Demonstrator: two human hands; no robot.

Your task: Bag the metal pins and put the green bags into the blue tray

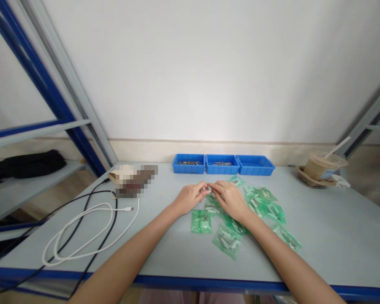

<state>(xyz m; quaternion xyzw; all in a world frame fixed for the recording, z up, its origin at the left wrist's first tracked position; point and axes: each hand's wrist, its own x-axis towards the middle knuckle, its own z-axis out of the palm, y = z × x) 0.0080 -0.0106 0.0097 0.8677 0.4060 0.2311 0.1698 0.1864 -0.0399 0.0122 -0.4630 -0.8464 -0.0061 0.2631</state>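
L hand [189, 197] & R hand [232, 197] meet, grip part-closed, contents unclear, nr ~10 green pkts [202, 222] & 3 blue bins [222, 170].

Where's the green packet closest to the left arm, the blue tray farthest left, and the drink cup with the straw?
Green packet [201, 221]: head view, middle of its top side.
Blue tray [189, 169]: head view, on its front wall.
Drink cup [317, 167]: head view, on its side.
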